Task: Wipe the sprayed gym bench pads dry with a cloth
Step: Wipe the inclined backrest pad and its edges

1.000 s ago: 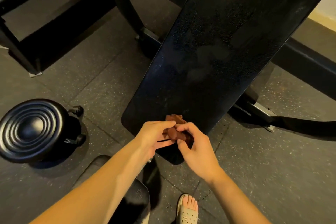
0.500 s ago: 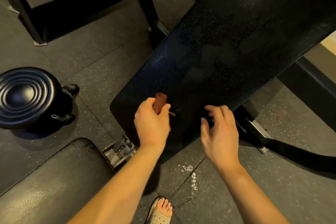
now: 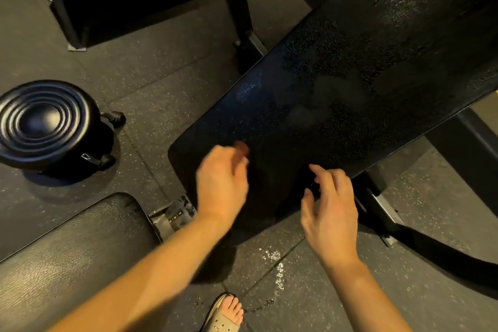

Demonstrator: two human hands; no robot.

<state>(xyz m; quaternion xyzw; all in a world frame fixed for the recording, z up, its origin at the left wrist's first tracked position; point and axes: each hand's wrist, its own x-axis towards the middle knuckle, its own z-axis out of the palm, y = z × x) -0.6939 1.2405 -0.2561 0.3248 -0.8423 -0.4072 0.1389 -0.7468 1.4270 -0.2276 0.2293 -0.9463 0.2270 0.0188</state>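
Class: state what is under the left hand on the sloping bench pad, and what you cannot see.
A reddish-brown cloth pokes out past the left hand, over the wet bench pad. The hand covers the rest of the cloth, so its size and fold are hidden.
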